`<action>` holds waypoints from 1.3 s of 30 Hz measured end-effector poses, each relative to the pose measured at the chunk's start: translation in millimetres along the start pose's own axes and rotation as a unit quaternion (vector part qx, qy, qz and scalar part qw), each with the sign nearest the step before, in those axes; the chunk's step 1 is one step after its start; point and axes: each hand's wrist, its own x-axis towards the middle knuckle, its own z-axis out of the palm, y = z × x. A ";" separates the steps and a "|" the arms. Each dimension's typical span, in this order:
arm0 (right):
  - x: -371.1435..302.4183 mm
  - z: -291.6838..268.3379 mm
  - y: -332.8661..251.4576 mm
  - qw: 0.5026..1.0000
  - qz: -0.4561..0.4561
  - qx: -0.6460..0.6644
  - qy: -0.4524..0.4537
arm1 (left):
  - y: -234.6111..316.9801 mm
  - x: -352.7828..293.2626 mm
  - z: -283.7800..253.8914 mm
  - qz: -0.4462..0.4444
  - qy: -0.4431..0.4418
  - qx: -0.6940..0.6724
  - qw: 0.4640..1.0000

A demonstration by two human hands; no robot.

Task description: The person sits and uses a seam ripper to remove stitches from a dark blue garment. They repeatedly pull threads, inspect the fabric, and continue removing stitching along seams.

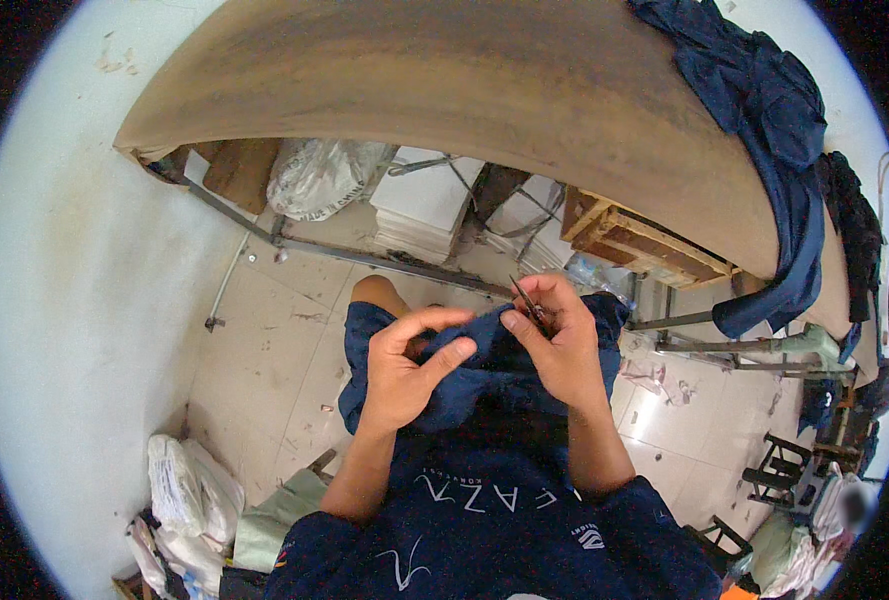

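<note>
Over my lap, a piece of dark blue cloth (pixel 490 332) is stretched between my two hands. My left hand (pixel 409 368) pinches its left end between thumb and fingers. The other end is under the thumb of my right hand (pixel 564 345). Tucked in that same hand is a small dark pair of thread snips (pixel 527 300), its thin pointed tip sticking up past the fingers. The handle end is mostly hidden by my palm. More dark blue fabric lies below the hands and blends with my clothing, so I cannot tell where the held piece ends.
Ahead stands a table with a stained brown cover (pixel 444 80). Under it are a plastic bag (pixel 324 178), stacked white sheets (pixel 426 200) and a wooden drawer frame (pixel 654 240). Dark blue garments (pixel 764 110) hang over its right side. Bundled bags (pixel 189 490) lie at lower left, black stools (pixel 779 468) at right.
</note>
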 end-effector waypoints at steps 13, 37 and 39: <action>-17.7 3.6 -35.3 0.931 -0.248 -0.264 0.049 | -7.5 0.1 -1.4 -0.043 0.058 -0.077 0.994; -12.0 10.2 -23.9 0.980 -0.155 -0.101 0.069 | -1.7 -1.3 -1.4 0.100 0.013 0.121 0.987; -14.3 9.0 -16.1 1.000 -0.026 0.003 -0.009 | -4.9 0.5 -4.4 0.173 0.013 0.178 0.969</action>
